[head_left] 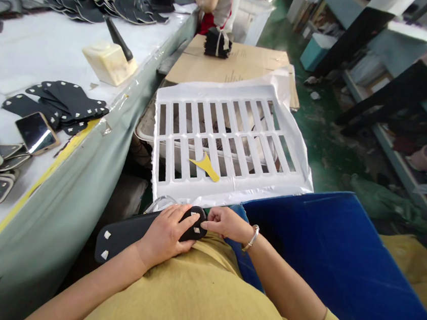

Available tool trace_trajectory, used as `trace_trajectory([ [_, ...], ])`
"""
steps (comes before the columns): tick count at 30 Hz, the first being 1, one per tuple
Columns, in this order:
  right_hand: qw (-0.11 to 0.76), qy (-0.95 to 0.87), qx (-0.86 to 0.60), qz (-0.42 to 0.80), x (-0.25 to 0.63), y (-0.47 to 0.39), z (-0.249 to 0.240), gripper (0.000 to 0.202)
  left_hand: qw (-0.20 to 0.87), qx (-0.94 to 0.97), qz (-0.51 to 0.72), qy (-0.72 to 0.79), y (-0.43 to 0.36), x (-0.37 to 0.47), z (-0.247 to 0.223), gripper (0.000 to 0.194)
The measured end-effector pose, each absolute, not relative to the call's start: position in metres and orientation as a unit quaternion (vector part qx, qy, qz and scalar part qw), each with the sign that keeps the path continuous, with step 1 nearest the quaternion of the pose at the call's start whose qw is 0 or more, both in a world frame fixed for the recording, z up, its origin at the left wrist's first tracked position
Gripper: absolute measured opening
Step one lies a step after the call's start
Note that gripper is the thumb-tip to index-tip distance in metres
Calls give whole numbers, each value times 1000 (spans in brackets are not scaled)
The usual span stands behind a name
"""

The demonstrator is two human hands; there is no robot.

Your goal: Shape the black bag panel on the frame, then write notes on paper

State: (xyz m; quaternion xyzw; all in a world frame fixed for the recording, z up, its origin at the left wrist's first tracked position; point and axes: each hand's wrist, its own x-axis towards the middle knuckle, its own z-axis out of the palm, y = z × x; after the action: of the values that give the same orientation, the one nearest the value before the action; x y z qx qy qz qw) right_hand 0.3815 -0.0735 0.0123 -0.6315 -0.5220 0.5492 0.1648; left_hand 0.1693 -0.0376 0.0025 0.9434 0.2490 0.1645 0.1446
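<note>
one shirt (198,301) borders two hands (168,230) (229,225) holding four-tabbed black padding (127,236).

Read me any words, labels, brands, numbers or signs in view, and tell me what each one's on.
None can be read.
Cardboard: dark printed marks, too blurred to read.
Phone: glare on the screen, no readable text.
Black piece under the left hand: small pale patches, no lettering visible.
</note>
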Motion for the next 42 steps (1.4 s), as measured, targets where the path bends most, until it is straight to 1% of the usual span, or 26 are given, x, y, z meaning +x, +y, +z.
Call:
trace_trajectory([
  [3, 173, -533, -654, 509, 374, -75, 15, 25, 147, 940, 170, 258, -40, 173, 0, 51],
  [5, 171, -542, -653, 500, 372, -75, 12, 25, 159, 935, 168, 268, -40, 175, 0, 57],
  [8, 164, -542, -650, 507, 379, -76, 2, 31, 207, 928, 144, 275, -37, 166, 6, 79],
  [10, 200, -539, -669, 471, 388, -79, 1, 34, 245, 910, 143, 303, -33, 144, 13, 89],
  [11, 226, -545, -684, 429, 391, -81, 3, 35, 260, 890, 158, 339, -30, 127, 16, 88],
  [13, 266, -584, -704, 305, 393, -87, 16, 38, 268, 812, 225, 466, -26, 86, 17, 70],
  [14, 270, -619, -697, 241, 389, -90, 25, 41, 265, 747, 273, 546, -26, 63, 15, 59],
  [16, 249, -707, -647, 141, 370, -91, 43, 49, 255, 616, 323, 672, -32, 22, 8, 43],
  [18, 208, -789, -569, 103, 339, -87, 53, 56, 292, 532, 317, 729, -45, -7, -2, 38],
  [20, 165, -843, -501, 103, 301, -78, 53, 62, 381, 490, 304, 723, -59, -20, -12, 38],
  [23, 116, -881, -445, 114, 245, -58, 36, 68, 510, 429, 332, 668, -71, -18, -24, 39],
  [26, 75, -892, -427, 125, 207, -42, 18, 71, 567, 396, 343, 636, -73, -9, -26, 39],
  [32, 55, -903, -407, 131, 190, -33, 7, 78, 608, 398, 301, 618, -67, -10, -19, 36],
  [37, 61, -897, -413, 145, 187, -31, 8, 70, 552, 477, 290, 619, -55, -15, -15, 26],
  [42, 81, -897, -404, 161, 185, -26, 6, 67, 574, 473, 321, 586, -53, -15, -13, 24],
])
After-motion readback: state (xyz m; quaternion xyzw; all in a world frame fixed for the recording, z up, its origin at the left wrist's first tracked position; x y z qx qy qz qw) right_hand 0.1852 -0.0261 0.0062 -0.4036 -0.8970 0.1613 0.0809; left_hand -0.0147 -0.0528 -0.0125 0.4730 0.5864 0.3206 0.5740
